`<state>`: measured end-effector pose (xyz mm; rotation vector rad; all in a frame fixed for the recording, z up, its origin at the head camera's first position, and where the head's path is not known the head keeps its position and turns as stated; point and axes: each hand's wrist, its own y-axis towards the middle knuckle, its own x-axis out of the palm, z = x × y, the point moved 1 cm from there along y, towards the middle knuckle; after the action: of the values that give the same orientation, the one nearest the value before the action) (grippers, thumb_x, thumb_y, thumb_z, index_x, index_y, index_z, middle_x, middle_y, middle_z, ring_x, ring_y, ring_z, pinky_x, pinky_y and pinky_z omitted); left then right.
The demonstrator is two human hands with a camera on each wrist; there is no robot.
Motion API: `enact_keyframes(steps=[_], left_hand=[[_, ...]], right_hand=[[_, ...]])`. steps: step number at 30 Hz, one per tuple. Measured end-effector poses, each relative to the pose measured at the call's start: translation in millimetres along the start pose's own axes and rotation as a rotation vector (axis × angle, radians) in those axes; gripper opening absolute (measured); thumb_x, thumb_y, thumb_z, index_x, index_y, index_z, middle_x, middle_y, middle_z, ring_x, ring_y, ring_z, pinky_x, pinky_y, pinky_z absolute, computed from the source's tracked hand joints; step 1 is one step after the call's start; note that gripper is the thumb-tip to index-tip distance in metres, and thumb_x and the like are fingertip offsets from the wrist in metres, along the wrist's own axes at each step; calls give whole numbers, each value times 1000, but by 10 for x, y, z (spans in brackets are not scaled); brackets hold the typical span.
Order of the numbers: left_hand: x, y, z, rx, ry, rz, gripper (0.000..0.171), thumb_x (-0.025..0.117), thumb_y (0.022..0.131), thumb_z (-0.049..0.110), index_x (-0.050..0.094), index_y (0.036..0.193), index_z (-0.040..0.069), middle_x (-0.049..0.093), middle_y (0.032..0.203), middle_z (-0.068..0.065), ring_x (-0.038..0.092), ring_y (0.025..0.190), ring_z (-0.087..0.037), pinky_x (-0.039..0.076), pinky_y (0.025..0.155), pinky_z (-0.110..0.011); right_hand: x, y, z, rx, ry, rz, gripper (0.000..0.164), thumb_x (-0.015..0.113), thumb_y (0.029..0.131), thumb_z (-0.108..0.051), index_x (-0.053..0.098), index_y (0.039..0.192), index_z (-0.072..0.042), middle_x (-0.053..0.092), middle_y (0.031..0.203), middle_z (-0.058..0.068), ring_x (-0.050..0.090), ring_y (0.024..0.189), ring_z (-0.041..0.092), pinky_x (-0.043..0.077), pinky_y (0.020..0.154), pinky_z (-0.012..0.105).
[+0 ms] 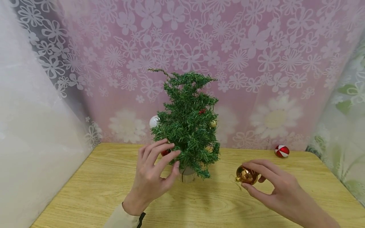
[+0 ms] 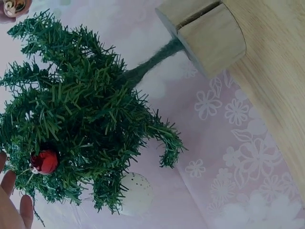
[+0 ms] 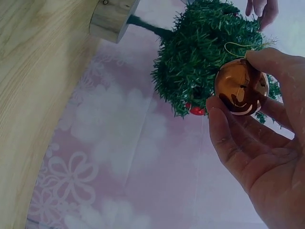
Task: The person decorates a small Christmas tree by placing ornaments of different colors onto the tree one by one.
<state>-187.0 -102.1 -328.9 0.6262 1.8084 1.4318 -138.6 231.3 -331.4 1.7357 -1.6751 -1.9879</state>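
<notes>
A small artificial Christmas tree stands on a round wooden base in the middle of the table. My right hand, to the right of the tree, pinches a shiny copper-gold bauble between thumb and fingers. A thin gold loop hangs from the bauble's cap. At the tree's lower left, my left hand has its fingers loosely bent beside the branches and grips nothing visible. Close behind those fingers hangs a red bauble, partly hidden in the head view.
A white ball hangs on the tree's left side, and a small gold ball on its right. Toward the table's back right lies a red-and-white ball. A pink flowered curtain hangs behind the wooden table.
</notes>
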Motion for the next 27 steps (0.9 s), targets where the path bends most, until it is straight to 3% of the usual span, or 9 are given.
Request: enact_keyframes(steps=[7, 10, 13, 19, 27], left_hand=[[61, -27, 102, 71, -15, 85, 21, 58, 99, 18, 77, 99, 9, 70, 110, -15, 64, 108, -37, 45, 90, -47], [88, -32, 161, 100, -29, 93, 21, 57, 99, 17, 77, 98, 10, 71, 108, -15, 64, 106, -36, 46, 88, -46], [117, -24, 221, 126, -55, 83, 20, 57, 98, 17, 76, 98, 11, 71, 107, -13, 65, 103, -33, 47, 87, -45], [188, -37, 362, 162, -109, 28, 20, 56, 97, 17, 76, 98, 13, 71, 105, -9, 67, 102, -29, 49, 85, -41], [270, -96, 488, 95, -195, -109, 17, 61, 94, 21, 76, 100, 16, 71, 111, -5, 66, 109, -23, 47, 90, -35]], right_hand=[[21, 54, -115, -33, 25, -10, 52, 87, 82, -26, 68, 130, -19, 66, 123, -4, 64, 96, 0, 51, 71, 6], [39, 70, -155, -42, 36, -7, 45, 73, 93, -44, 68, 130, -18, 66, 125, -2, 64, 103, 1, 52, 74, 6], [61, 95, -192, -67, 43, 14, 49, 56, 99, -54, 70, 128, -17, 66, 125, 0, 64, 105, 1, 52, 75, 6], [98, 149, -265, -161, 61, 80, 47, 56, 100, -51, 71, 125, -14, 68, 121, 5, 65, 105, 2, 53, 79, 6], [126, 166, -327, -218, 89, 103, 44, 57, 102, -45, 71, 124, -10, 68, 122, 8, 63, 110, 1, 53, 83, 6]])
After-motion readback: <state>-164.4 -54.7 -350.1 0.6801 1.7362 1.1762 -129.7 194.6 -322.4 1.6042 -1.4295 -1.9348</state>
